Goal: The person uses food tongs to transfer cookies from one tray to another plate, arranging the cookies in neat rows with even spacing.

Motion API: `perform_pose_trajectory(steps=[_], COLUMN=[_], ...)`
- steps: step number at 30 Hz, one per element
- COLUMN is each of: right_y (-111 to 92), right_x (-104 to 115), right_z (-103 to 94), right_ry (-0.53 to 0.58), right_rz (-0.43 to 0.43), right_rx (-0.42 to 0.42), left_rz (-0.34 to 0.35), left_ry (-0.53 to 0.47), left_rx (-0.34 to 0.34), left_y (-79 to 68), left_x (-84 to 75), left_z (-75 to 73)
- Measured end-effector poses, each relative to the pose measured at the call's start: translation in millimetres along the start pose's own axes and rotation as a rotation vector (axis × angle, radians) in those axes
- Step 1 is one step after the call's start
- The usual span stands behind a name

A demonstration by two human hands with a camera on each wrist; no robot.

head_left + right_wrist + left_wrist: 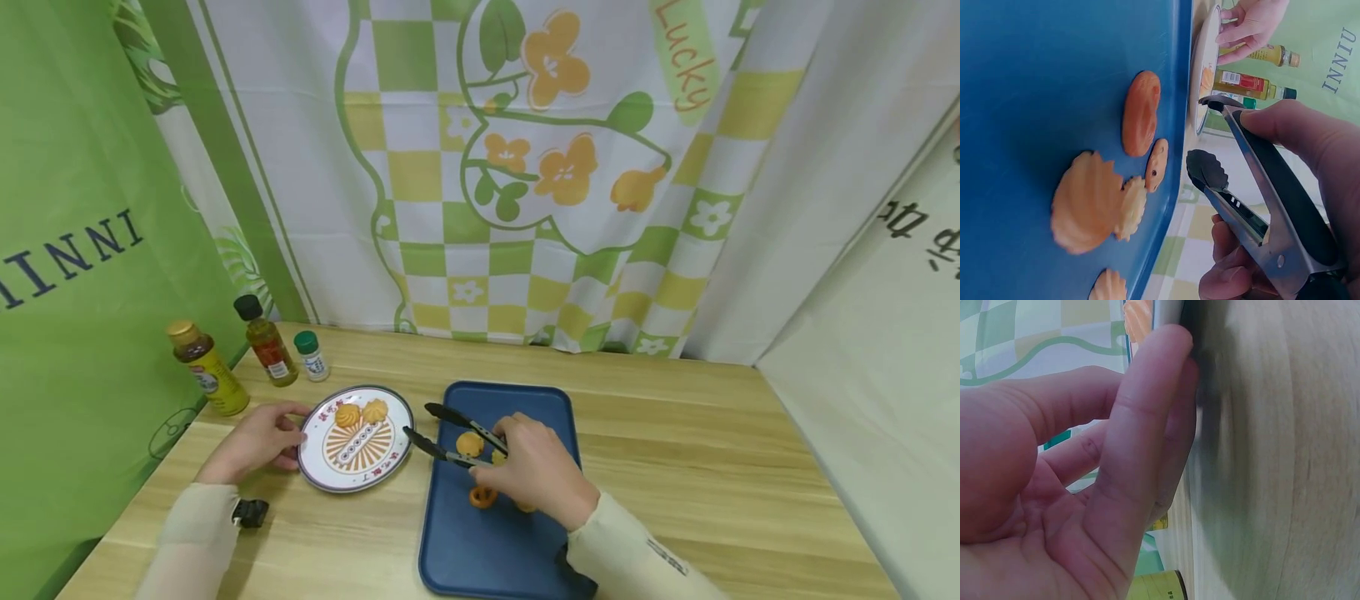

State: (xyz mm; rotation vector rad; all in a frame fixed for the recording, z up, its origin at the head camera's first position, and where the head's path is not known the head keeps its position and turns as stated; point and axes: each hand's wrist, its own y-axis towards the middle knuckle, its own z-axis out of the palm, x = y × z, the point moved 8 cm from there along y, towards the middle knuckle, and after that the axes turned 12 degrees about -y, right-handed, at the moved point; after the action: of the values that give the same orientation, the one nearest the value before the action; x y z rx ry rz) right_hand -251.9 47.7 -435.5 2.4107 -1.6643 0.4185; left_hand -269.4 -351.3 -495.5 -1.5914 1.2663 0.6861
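My right hand [536, 467] grips a pair of black-tipped metal tongs [1285, 206]. The tongs' arms are spread, with nothing between their tips, above the gap between tray and plate. Under them, the blue tray [480, 550] holds a shell-shaped cookie [1085, 203], a pretzel-like brown ring [483, 497] and other small baked pieces, partly hidden by the hand. My left hand [258, 439] holds the left rim of a white patterned plate [330, 467] with its fingertips. Two swirled cookies [362, 413] lie on the plate's far half.
Behind the left hand stand a gold-capped bottle [213, 379], a black-capped oil bottle [272, 350] and a green-capped shaker [312, 358]. A patterned curtain [487, 275] hangs along the wooden table's [697, 450] back edge, with a green cloth [75, 350] at left.
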Motion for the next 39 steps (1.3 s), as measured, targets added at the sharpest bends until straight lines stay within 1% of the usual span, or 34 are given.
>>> perform_pose_trajectory(steps=[4, 11, 20, 24, 30, 39], right_y=[-9, -25, -39, -42, -41, -38], right_x=[-8, -25, -44, -51, -53, -46], right_z=[-4.0, -10.3, -15.1, -19.8, -23.5, -24.5], right_ry=[-0.030, -0.034, -0.058, -0.079, -0.100, -0.124], right_rz=[0.003, 0.026, 0.079, 0.088, 0.076, 0.077], right_rx=[-0.004, -0.007, 0.014, 0.027, 0.045, 0.092], left_rz=[0.003, -0.004, -0.002, -0.008, -0.012, -0.010], left_ry=[-0.002, 0.006, 0.002, 0.001, 0.002, -0.006], left_rx=[0.006, 0.001, 0.000, -0.001, -0.004, -0.002], left_y=[-0.2, 1.4, 2.7, 1.9, -0.2, -0.7], left_x=[-1.5, -2.3, -1.7, -2.4, -2.2, 0.2], left_z=[0.2, 0.0, -0.3, -0.5, -0.6, 0.3])
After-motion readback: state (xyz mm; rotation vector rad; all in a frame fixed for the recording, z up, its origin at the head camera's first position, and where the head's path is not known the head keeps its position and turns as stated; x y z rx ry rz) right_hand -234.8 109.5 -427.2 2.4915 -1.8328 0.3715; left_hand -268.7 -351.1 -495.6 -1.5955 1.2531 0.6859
